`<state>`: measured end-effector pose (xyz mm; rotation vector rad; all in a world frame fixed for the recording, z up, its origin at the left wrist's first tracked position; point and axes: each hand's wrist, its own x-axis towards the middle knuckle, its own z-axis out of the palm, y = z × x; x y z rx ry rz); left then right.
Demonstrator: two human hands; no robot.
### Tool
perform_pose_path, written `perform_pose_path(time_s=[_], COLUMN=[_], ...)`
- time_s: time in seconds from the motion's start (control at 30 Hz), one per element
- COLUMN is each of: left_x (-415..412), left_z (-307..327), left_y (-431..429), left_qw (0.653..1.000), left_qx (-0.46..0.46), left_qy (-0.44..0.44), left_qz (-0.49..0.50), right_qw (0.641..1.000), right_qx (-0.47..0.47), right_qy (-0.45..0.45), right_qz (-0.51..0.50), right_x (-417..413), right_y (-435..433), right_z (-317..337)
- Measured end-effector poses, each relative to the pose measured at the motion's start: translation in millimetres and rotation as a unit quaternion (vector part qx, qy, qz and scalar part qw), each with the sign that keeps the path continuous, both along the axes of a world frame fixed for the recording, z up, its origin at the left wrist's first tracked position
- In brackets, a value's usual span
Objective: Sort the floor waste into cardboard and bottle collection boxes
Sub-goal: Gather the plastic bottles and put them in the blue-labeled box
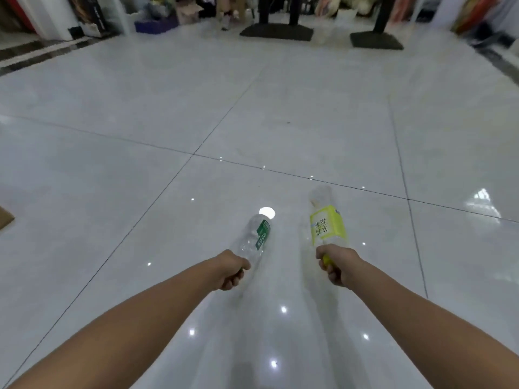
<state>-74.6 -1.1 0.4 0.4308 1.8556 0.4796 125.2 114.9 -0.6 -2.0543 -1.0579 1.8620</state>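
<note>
My left hand (231, 269) grips the neck end of a clear plastic bottle with a green label (257, 235), which points forward above the floor. A second clear bottle, with a yellow label (327, 224) and a yellow cap, is held by its neck in my right hand (338, 265). Both arms reach out in front of me over the glossy white tiles. No collection box shows clearly in view.
A corner of brown cardboard (5, 219) lies on the floor at the left edge. Far ahead stand two dark stand bases (276, 32) (376, 40), a blue crate (156, 25), boxes and shelving along the walls. White floor tiles (252, 113) stretch between.
</note>
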Motion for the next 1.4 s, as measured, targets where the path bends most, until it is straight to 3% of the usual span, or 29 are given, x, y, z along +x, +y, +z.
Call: perform_pose_path(time_s=[0.17,0.47,0.77,0.93,1.03,1.17,1.4], left_x=[104,334,460,523,567,615,651], left_z=[41,120,143,151,152,147,145], left_y=[90,193,234,229,214,195,197], left_qw=[0.994,0.959,0.906,0.86,0.819,0.779,0.751], left_qx=[0.063,0.144,0.201,0.236,0.249,0.256,0.266], left_qy=[-0.049,-0.09,-0.088,-0.113,-0.109,-0.105,-0.031], left_qz=[-0.076,-0.228,-0.363,-0.438,-0.505,-0.562,-0.603], right_qw=[0.988,0.903,0.857,0.81,0.763,0.733,0.717], right_qx=[0.032,0.089,0.13,0.179,0.202,0.196,0.128], right_qy=[0.013,0.043,0.025,-0.008,-0.02,-0.082,-0.271], right_qz=[-0.153,-0.418,-0.497,-0.558,-0.614,-0.646,-0.63], right_x=[108,277,367,429,471,529,567], right_y=[33,82,104,85,60,15,-73], right_z=[34,91,134,159,165,163,136])
